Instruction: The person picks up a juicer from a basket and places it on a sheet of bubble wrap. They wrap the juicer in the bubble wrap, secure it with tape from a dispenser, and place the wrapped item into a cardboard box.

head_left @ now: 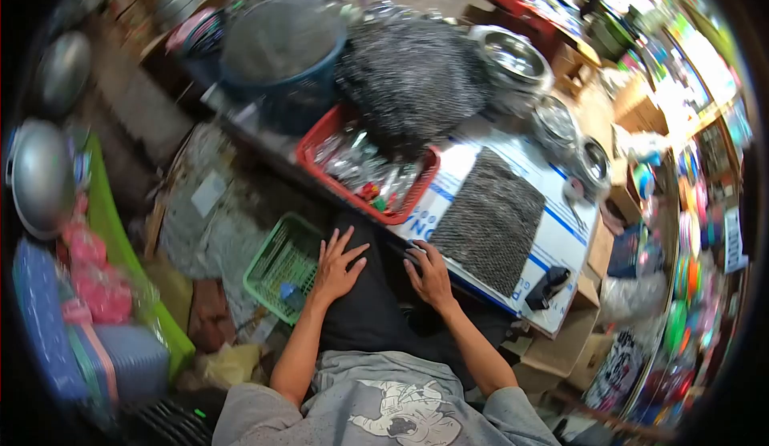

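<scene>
My left hand (340, 270) lies on my dark trousers, its fingers spread and holding nothing. By the table's front edge is my right hand (431, 276), fingers apart and slightly bent, also without anything in it. A flat piece of black bubble wrap (490, 223) lies on the white and blue table top (448, 182), just beyond the right hand. Ahead of both hands a red basket (319, 175) contains clear plastic packets and a few small coloured pieces. Left of my left hand, a green plastic basket (268, 266) holds a small blue item.
A large heap of black bubble wrap (412, 70) rises behind the red basket. Shiny metal pots (513, 58) line the table's far right side. A small black object (549, 287) sits at the near right corner. Blue tub (280, 86) stands back left; stacked goods surround me.
</scene>
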The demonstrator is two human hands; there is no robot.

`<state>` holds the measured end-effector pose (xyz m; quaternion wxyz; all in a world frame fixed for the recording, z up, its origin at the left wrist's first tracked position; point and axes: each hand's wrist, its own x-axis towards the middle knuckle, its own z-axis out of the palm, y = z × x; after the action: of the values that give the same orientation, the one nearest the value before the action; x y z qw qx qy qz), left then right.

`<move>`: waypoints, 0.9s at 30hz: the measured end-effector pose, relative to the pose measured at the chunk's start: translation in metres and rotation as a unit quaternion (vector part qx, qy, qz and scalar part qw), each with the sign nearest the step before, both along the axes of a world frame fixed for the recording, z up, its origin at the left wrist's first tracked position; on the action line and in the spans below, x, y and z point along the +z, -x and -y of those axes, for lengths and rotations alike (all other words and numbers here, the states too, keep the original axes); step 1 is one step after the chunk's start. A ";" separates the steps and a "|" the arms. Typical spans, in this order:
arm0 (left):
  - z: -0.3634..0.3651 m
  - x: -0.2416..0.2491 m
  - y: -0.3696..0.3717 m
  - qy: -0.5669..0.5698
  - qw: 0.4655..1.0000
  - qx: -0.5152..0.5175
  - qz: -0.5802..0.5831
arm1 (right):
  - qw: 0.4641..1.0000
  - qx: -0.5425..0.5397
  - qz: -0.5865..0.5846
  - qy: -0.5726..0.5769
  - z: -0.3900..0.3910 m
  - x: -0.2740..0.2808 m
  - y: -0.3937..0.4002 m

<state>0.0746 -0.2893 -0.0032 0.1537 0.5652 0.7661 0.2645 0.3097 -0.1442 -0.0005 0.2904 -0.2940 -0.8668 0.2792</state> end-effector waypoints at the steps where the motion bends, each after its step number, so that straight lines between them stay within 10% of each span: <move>1: 0.012 -0.011 0.011 -0.018 0.995 0.046 0.083 | 1.000 0.028 0.008 0.005 0.007 0.005 0.021; 11: 0.123 -0.182 0.051 -0.006 0.885 0.347 0.309 | 0.957 0.267 0.062 0.097 0.062 0.025 0.216; 21: 0.214 -0.380 0.052 0.004 0.742 0.563 0.364 | 0.844 0.362 0.276 0.283 0.145 -0.117 0.325; 22: 0.224 -0.417 0.052 -0.105 0.549 0.620 0.551 | 0.837 0.368 0.284 0.289 0.154 -0.132 0.331; 27: 0.221 -0.409 0.096 -0.075 0.392 0.732 0.553 | 0.759 0.327 0.416 0.380 0.189 -0.188 0.352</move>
<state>-0.0212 -0.5101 -0.4126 0.2480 -0.4739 0.6090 0.5857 -0.0423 -0.3329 -0.1884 -0.3432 -0.1664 -0.7686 0.5137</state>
